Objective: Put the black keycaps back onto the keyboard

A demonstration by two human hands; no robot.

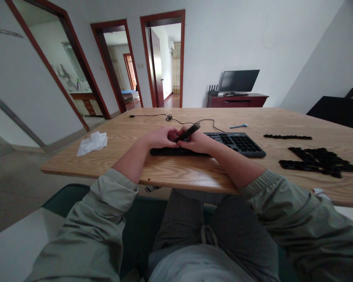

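A black keyboard (247, 145) lies near the table's front edge, with many key positions bare on its right part. My right hand (198, 141) is closed round a black stick-like tool (191, 130), which slants up to the right over the keyboard's left part. Its kind is unclear. Against the tool's lower end, my left hand (163, 138) is closed with curled fingers; what they grip is hidden. Both hands meet above the keyboard and cover its left keys. To the right lie a heap of loose black keycaps (320, 161) and a row of keycaps (287, 137).
A blue-and-white toothbrush (239, 126) lies behind the keyboard. The keyboard's cable (153, 115) runs left across the wooden table (120, 158), knotted midway. At the left is a crumpled white tissue (92, 143). A television (239, 81) stands against the far wall.
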